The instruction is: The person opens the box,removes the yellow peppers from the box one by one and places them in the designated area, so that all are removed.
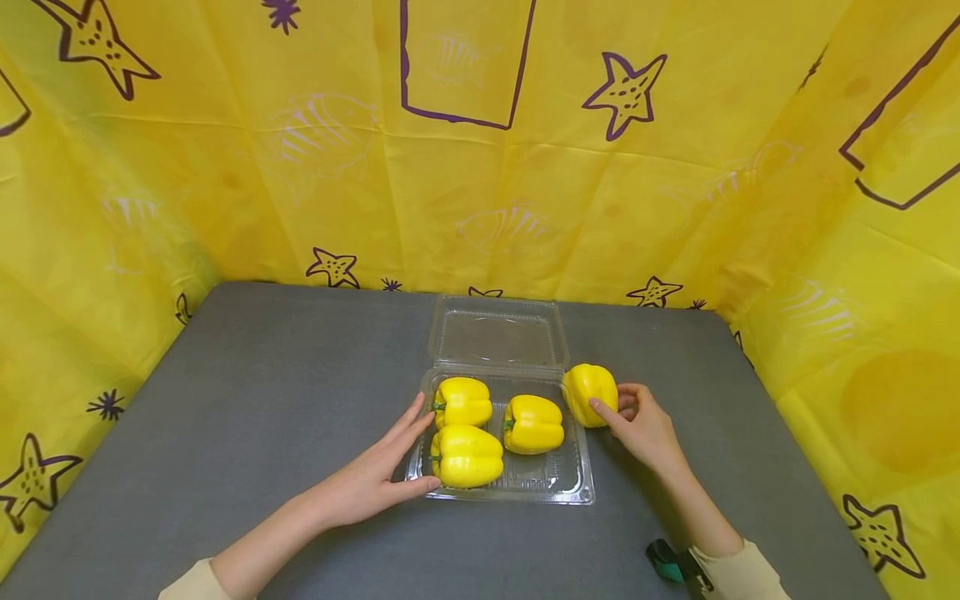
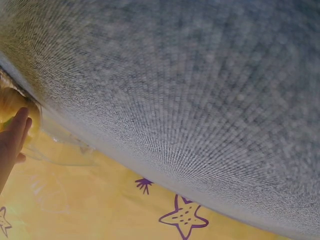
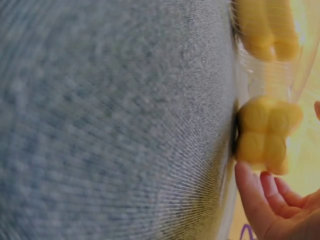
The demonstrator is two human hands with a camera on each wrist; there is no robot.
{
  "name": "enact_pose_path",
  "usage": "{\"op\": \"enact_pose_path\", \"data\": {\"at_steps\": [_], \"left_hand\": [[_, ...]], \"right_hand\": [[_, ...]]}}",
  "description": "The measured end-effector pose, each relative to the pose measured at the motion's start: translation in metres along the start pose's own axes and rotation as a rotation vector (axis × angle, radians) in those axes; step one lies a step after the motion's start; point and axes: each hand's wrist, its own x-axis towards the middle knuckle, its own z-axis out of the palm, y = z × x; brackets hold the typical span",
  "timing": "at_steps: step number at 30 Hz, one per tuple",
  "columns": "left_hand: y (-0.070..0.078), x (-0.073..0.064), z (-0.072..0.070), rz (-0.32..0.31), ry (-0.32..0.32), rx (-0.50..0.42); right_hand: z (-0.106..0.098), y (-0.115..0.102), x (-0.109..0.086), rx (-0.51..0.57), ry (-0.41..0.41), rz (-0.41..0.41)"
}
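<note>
Three yellow bell peppers lie in a clear plastic clamshell container (image 1: 517, 493) with green stems toward the left: a back-left pepper (image 1: 468, 402), a front-left pepper (image 1: 468, 457) and a right-hand pepper (image 1: 534, 425). My left hand (image 1: 367, 479) spreads at the container's left side, fingers straight, fingertips and thumb right at the rim. A fourth yellow bell pepper (image 1: 588, 393) is just outside the right rim. My right hand (image 1: 648, 425) holds it with the thumb on its near face and the fingers bent at its right side. In the right wrist view its lobed end (image 3: 265, 132) faces the fingers.
The container's clear lid (image 1: 498, 333) lies folded open toward the back of the grey table (image 1: 300, 375). Yellow printed cloth (image 1: 525, 183) walls in the table at the back and both sides. A dark strap with a green part (image 1: 666, 562) is by the right wrist.
</note>
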Motion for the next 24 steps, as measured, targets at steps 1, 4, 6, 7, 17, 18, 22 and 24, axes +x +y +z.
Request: {"op": "enact_pose_path", "data": {"at_steps": [1, 4, 6, 7, 17, 18, 22, 24], "left_hand": [[0.0, 0.0, 0.0, 0.0, 0.0, 0.0], [0.0001, 0.0, 0.0001, -0.003, -0.001, -0.001], [0.0, 0.0001, 0.0001, -0.005, 0.001, 0.001], [-0.0001, 0.0001, 0.0001, -0.006, 0.001, 0.002], [-0.0002, -0.0001, 0.0002, -0.002, -0.001, -0.003], [-0.0001, -0.0001, 0.0002, -0.003, -0.001, -0.003], [0.0, -0.0001, 0.0003, -0.007, -0.003, -0.003], [0.0002, 0.0001, 0.0002, -0.01, -0.005, -0.005]], "right_hand": [[-0.0008, -0.0005, -0.0005, -0.019, 0.009, -0.009], [-0.0032, -0.002, -0.0017, -0.061, 0.027, -0.022], [-0.0047, -0.0027, -0.0022, -0.063, 0.024, -0.021], [-0.0053, -0.0032, -0.0025, -0.063, 0.02, -0.019], [-0.0074, -0.0039, -0.0056, -0.051, 0.086, -0.094], [-0.0072, -0.0038, -0.006, -0.042, 0.1, -0.119], [-0.0059, -0.0041, -0.0088, -0.001, 0.153, -0.233], [-0.0049, -0.0058, -0.0104, 0.02, 0.179, -0.294]]}}
